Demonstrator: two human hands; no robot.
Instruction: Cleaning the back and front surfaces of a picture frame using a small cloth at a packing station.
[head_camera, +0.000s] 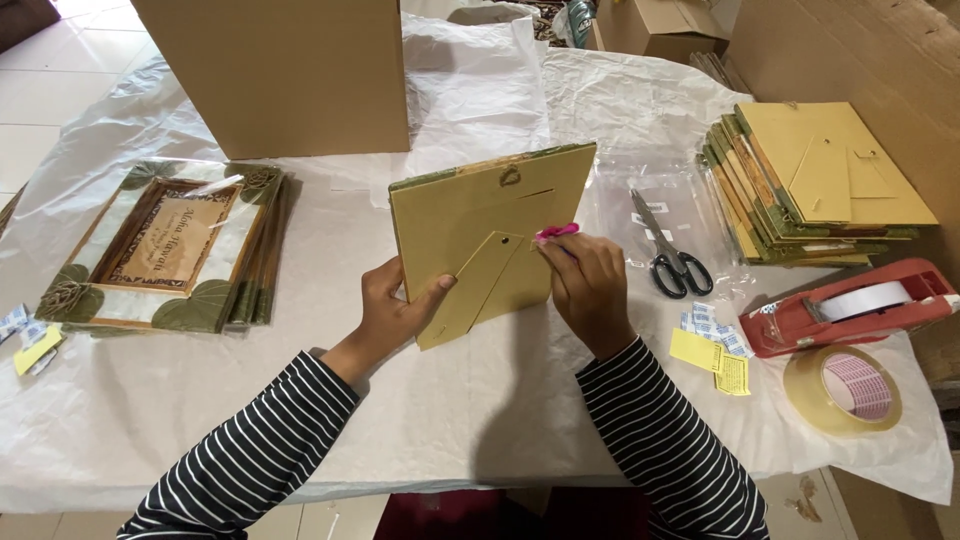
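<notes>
My left hand (392, 312) grips picture frame (490, 235); right hand (588, 282) pinches pink ribbon (556, 232). Loose pinch, ribbon may slip; frame may tip.

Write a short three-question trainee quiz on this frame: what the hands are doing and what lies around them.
1. True or false: the left hand grips the lower edge of the upright yellow-backed frame.
2. What does the right hand hold against the frame's back? A) scissors B) a small pink item C) a tape roll
3. What lies between the frame and the stack of frame backs on the right?

Key:
1. True.
2. B, the small pink item; what it is cannot be told.
3. Black-handled scissors, lying on clear plastic.
</notes>
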